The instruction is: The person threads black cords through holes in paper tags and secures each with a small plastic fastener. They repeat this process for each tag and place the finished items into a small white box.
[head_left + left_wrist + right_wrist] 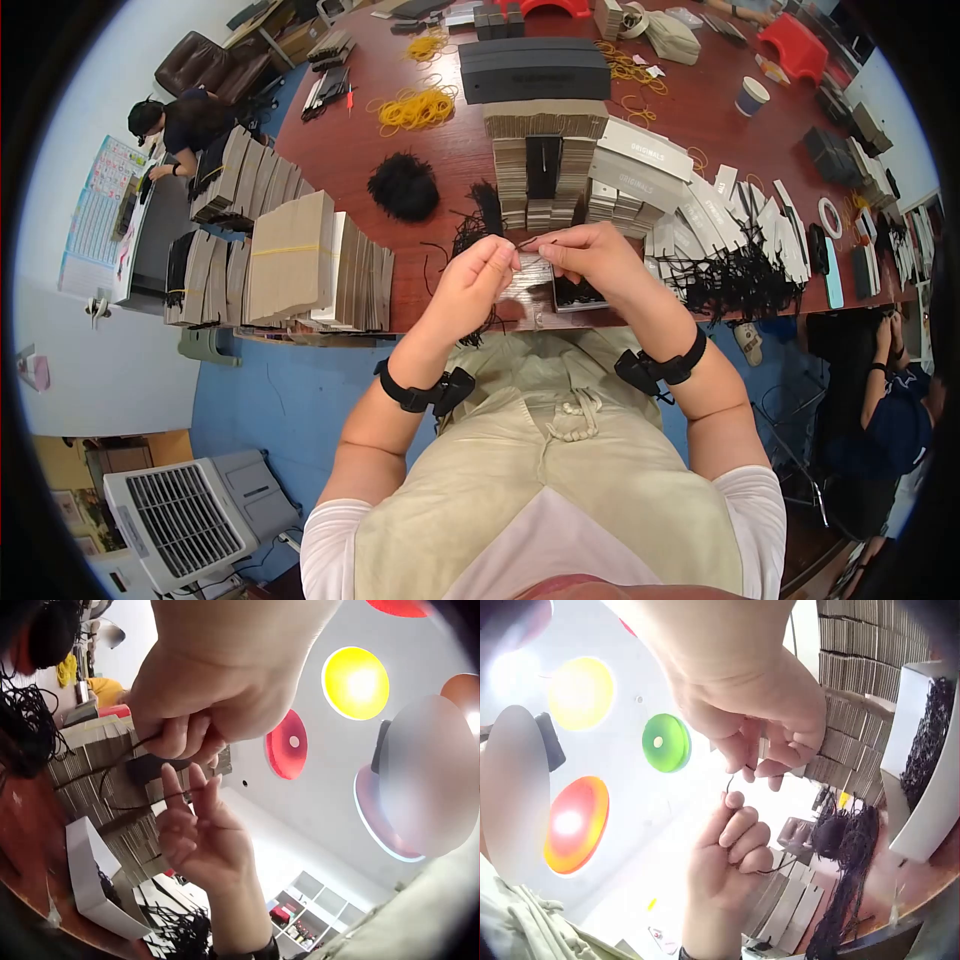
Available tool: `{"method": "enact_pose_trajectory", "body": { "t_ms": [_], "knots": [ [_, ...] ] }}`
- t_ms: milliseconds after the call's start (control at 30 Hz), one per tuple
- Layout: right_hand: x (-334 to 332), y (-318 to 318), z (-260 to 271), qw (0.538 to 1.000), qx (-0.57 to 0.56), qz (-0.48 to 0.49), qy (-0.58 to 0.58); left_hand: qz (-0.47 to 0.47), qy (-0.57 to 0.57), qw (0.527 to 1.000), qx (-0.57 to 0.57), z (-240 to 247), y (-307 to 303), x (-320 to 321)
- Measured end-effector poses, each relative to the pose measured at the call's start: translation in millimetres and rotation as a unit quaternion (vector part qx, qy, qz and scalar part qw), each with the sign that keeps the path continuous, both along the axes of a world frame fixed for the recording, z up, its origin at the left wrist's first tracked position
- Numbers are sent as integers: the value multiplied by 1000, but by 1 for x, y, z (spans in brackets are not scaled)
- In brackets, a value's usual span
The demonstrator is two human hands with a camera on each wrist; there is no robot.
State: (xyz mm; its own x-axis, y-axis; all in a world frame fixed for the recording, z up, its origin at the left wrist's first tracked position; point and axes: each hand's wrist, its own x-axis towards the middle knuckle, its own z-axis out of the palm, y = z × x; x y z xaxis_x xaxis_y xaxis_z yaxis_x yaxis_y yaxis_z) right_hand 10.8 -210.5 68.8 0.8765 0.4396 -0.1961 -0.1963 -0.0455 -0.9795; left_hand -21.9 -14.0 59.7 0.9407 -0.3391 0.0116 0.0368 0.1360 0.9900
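A thin dark cord (142,807) runs between the two hands and bows into a loop in the left wrist view. My left hand (474,280) pinches one part of it, with a length trailing from the curled fingers in the right wrist view. Close beside it, my right hand (597,262) pinches the cord between thumb and fingertips. Both hands are raised near the table's front edge. Below them stands an open white box (901,735) with black cords (928,742) inside. More loose black cords (470,238) lie just beyond the left hand.
Tall stacks of grey-brown cardboard pieces (510,160) rise beyond the hands. Other cardboard stacks (290,250) stand left. A black cord bundle (403,187) and yellow rubber bands (418,108) lie on the table. At right are white cards (705,215) and a black cord heap (740,280).
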Motion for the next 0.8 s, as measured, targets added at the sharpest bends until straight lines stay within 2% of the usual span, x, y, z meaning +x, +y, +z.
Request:
{"method": "enact_pose_trajectory", "body": {
  "t_ms": [100,300,333,400,500,567,600,667,800],
  "knots": [
    [-3,6,-4,998,32,-4,-44,16,2,1000,-6,-4,-10,-4],
    [-5,10,-1,994,111,-8,2,5,-4,1000,22,-9,-10,-2],
    [-5,11,-4,992,120,-17,-23,3,-9,999,33,-11,-9,-1],
    [-4,13,-9,987,139,-33,-72,72,-97,992,23,-11,-21,1],
    [-3,16,-9,986,126,-23,-103,49,-83,990,-103,-14,-26,7],
    [0,11,-5,990,98,-8,-100,-15,33,972,-233,-13,-29,8],
    [2,10,-7,989,80,-17,-120,-25,52,967,-246,-18,-29,10],
    [2,10,-6,986,50,-50,-153,-28,74,978,-195,-23,-25,12],
    [1,5,-9,993,57,-76,-75,3,59,990,-126,-29,-22,14]
  ]
}}
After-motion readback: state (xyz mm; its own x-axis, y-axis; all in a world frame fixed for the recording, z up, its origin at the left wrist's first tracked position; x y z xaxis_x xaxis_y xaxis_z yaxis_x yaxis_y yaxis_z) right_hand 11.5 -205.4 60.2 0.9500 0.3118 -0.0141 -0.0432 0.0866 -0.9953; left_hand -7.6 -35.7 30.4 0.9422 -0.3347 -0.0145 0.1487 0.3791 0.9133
